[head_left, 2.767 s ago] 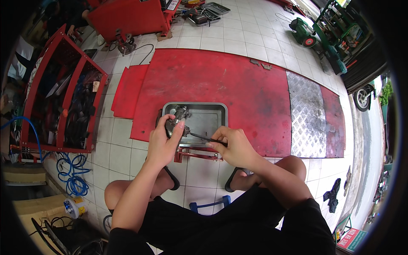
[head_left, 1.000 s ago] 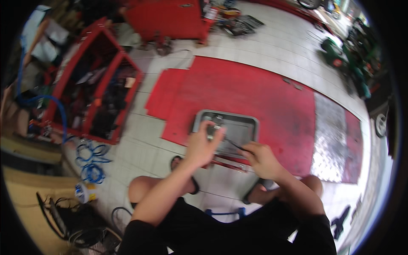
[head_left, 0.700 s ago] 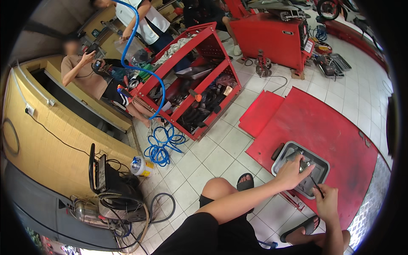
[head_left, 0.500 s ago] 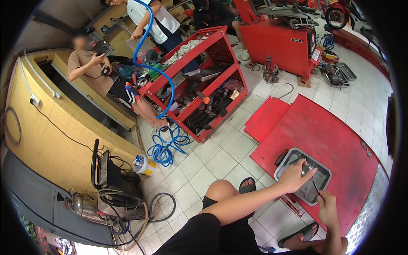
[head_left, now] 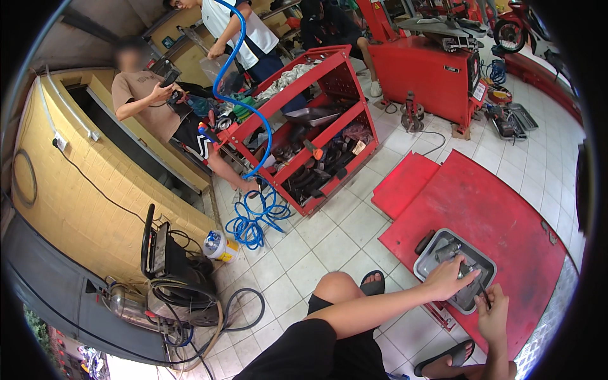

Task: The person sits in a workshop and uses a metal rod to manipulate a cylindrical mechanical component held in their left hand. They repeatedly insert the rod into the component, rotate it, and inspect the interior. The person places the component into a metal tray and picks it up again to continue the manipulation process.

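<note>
A grey rectangular tray lies on the red platform in front of me. Over its near half, my left hand is closed around a small metal part, mostly hidden by the fingers. My right hand, at the tray's near right corner, grips a thin dark rod-like tool. The rod's far end reaches toward the part in my left hand; whether they touch is unclear. A grey, roughly cylindrical metal part rests inside the tray, beyond my left fingers. Outside the tray's left edge is a dark elongated object.
A red tool cart full of parts stands ahead, with a coiled blue hose beside it. Left are a black wheeled machine with hoses and a white bucket. Several people are at the back. A red machine stands far right.
The whole view has shifted slightly. My left hand sits lower over the tray, uncovering the cylindrical metal part. The rod in my right hand has changed its angle a little.
</note>
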The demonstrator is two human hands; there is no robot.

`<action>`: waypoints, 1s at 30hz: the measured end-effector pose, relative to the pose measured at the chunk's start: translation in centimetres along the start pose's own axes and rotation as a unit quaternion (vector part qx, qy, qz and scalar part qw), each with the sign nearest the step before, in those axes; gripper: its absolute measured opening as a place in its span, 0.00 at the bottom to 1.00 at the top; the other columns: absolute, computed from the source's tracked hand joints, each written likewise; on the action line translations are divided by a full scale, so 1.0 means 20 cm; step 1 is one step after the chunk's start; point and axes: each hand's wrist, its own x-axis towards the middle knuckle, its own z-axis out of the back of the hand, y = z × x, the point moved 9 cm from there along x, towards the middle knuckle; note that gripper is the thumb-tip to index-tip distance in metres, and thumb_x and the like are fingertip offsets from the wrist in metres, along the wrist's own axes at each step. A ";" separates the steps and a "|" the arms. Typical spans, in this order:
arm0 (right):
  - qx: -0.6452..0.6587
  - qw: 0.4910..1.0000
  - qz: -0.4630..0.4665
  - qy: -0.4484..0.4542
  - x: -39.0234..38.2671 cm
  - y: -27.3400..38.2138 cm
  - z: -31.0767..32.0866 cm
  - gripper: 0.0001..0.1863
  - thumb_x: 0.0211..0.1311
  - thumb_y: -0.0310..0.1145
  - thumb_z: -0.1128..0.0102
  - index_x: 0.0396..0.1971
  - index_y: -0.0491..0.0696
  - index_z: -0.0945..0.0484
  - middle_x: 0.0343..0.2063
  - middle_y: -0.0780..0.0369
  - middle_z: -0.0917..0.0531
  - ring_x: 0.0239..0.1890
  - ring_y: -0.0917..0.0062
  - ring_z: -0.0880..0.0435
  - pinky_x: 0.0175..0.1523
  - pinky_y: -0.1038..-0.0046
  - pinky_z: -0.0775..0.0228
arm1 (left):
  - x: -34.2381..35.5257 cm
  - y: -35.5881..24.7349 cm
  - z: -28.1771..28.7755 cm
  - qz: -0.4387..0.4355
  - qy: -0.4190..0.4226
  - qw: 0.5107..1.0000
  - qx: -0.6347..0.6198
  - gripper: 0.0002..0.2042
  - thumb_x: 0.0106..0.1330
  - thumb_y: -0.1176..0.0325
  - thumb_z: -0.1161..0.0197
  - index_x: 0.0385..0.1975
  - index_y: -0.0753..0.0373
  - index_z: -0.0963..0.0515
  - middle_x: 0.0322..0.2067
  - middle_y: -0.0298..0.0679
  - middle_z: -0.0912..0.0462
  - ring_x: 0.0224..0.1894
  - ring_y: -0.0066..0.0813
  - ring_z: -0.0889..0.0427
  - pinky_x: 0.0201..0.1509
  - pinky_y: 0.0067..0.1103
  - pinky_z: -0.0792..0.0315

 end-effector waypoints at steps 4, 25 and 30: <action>0.132 0.989 -0.061 0.031 0.01 0.02 -0.03 0.09 0.56 0.19 0.36 0.35 0.41 0.26 0.17 0.69 0.27 0.18 0.89 0.34 0.24 0.81 0.46 | 0.01 0.07 -0.02 0.028 0.000 0.998 -0.058 0.36 0.67 0.36 0.47 0.52 0.71 0.30 0.23 0.53 0.20 0.33 0.53 0.16 0.38 0.38 0.27; 0.068 0.990 -0.119 0.012 0.09 -0.11 0.09 0.14 0.64 0.29 0.39 0.46 0.38 0.22 0.23 0.64 0.25 0.25 0.83 0.31 0.33 0.75 0.35 | 0.01 0.14 0.05 0.216 0.024 0.891 -0.399 0.30 0.71 0.37 0.52 0.34 0.64 0.24 0.22 0.38 0.23 0.18 0.29 0.22 0.21 0.26 0.26; 0.084 0.989 -0.121 0.024 0.10 -0.20 0.03 0.16 0.64 0.28 0.42 0.50 0.38 0.22 0.22 0.53 0.21 0.23 0.72 0.22 0.34 0.68 0.30 | 0.02 0.17 0.04 0.238 0.033 0.862 -0.446 0.28 0.70 0.35 0.53 0.39 0.59 0.25 0.23 0.39 0.21 0.19 0.30 0.22 0.22 0.27 0.25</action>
